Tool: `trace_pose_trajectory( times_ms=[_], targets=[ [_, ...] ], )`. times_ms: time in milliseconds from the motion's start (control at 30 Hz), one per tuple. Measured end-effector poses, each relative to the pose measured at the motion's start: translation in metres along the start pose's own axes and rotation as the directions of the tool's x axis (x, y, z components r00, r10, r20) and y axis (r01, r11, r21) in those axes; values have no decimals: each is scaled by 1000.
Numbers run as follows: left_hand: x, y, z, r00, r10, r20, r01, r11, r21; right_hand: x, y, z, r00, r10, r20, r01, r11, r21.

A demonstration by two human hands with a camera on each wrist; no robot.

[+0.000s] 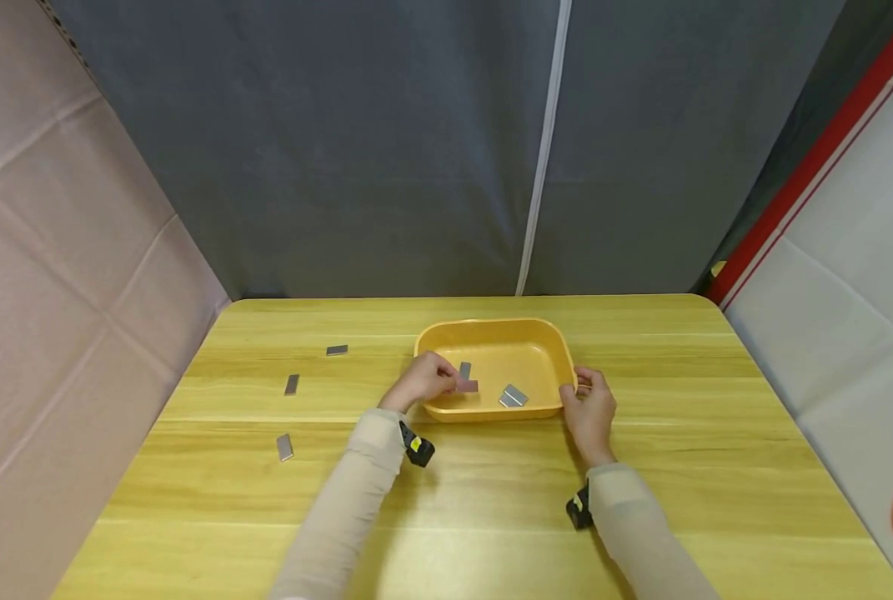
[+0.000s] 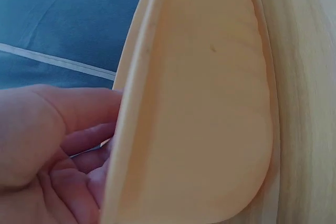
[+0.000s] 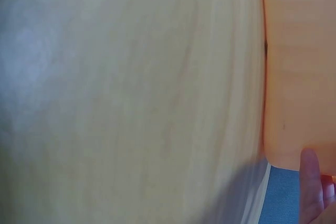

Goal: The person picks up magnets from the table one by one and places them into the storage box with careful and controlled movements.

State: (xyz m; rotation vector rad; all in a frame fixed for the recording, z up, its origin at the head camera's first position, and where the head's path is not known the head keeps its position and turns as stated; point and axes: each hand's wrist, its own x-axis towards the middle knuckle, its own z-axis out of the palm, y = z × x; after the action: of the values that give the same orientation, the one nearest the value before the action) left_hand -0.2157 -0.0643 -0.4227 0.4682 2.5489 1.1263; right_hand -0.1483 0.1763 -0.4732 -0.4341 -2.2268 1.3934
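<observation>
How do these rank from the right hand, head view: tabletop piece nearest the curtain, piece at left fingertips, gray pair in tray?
1. Gray pair: inside the tray, near side.
2. Pinkish piece: in the left hand.
3. Tabletop piece: left of the tray.

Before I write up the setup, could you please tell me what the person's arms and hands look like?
The left hand and right hand wear no gloves. The left sleeve and right sleeve are long and beige. Each wrist carries a small black device, the left device with a yellow mark.
</observation>
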Motion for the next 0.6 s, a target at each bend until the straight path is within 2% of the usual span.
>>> trace_pose_trajectory(
  times_ms=[167, 467, 600],
  targets=[
    [1, 3, -2, 997, 33, 68, -39, 996, 82, 0, -1, -1, 1000, 5, 7, -6, 1000, 5],
    [0, 10, -3, 991, 24, 134, -52, 977, 207, 0, -1, -1, 1000, 15, 2, -15, 1000, 1],
    [1, 10, -2, 987, 0, 161, -38, 972, 233, 0, 0, -1, 1000, 19, 9, -19, 1000, 0]
  ],
)
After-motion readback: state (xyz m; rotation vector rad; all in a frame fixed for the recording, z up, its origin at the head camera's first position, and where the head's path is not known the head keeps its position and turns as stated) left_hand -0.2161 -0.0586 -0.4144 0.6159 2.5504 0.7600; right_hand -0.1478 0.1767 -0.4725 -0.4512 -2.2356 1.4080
